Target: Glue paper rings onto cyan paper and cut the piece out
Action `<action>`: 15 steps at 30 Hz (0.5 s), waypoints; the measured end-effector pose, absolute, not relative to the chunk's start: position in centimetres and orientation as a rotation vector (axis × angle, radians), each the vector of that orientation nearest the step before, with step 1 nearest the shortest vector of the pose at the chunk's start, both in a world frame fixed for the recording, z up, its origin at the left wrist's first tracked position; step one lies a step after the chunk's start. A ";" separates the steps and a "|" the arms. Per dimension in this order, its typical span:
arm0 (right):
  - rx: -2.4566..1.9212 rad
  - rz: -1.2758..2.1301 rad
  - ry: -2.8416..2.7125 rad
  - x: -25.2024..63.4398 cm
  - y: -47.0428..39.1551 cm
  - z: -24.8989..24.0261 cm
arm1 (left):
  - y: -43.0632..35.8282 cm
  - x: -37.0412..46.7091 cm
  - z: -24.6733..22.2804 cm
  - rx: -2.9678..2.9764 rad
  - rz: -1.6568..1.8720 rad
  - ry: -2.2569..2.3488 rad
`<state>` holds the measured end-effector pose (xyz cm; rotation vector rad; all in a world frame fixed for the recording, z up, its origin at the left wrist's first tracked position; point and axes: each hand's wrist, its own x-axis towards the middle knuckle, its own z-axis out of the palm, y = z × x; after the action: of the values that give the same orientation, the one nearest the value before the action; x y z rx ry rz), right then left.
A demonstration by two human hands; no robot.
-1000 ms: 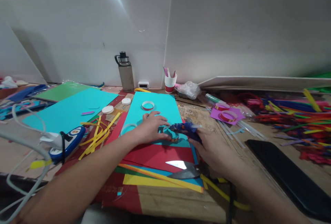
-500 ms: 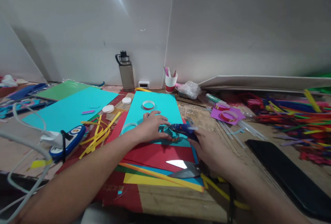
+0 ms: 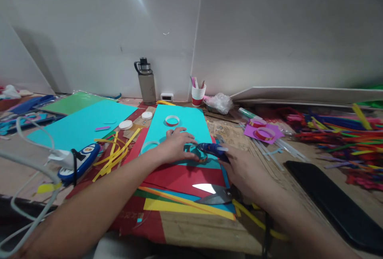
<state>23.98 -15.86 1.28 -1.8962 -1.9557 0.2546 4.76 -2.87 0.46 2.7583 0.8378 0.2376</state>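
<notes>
- Far left: blue-and-white power strip (image 3: 79, 163) with a white plug in it; just beside it, a loose heap of yellow strips (image 3: 115, 157).
- Centre-left: pale ring (image 3: 149, 144) on the turquoise sheet (image 3: 185, 113), partly hidden by the forearm. A red-and-white ring (image 3: 172, 123) sits farther back on the same sheet.
- Left hand (image 3: 176, 147): palm down over the sheet, fingers and thumb apart, with the turquoise ring (image 3: 204, 156) partly between them. Cannot tell whether they pinch it.
- Turquoise ring: near the front of the sheet, at the left fingertips. Looks like thin paper; judged very light, springy, easily crushed. Best hold: a light pinch on the wall, away from the nozzle. Being round, it shows no clear long axis; its opening seems to face upward, though the fingers hide much of it.
- Blue glue gun (image 3: 213, 148): just right of the ring, nozzle pointing left toward it. Barrel's long axis runs roughly left to right; a clear stick projects at the rear. Judged light and rigid, hot at the tip; grip by the handle only.
- Scissors (image 3: 215, 197): nearer the body, blades spread, pointing left.
- Right hand (image 3: 241, 167): clamped around the gun's handle.
- Right: purple card (image 3: 249, 132) bearing red rings; nearer, a black phone (image 3: 326, 203), lying diagonally.
</notes>
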 end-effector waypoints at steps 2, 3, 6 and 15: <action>-1.884 0.246 -1.961 23.9 -15.8 1.4 | -2.8 4.7 0.4 2.767 0.241 0.835; -1.886 0.244 -1.961 23.8 -15.8 1.4 | -2.8 4.7 0.3 2.768 0.246 0.838; -1.893 0.239 -1.965 23.8 -15.7 1.2 | -2.8 4.6 0.2 2.760 0.258 0.842; -1.869 0.260 -1.973 24.2 -15.3 0.3 | -2.7 4.6 0.0 2.748 0.264 0.848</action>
<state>24.16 -15.30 0.27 -1.8687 -1.9728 0.2595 4.65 -2.67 0.03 2.7484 0.8477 0.2644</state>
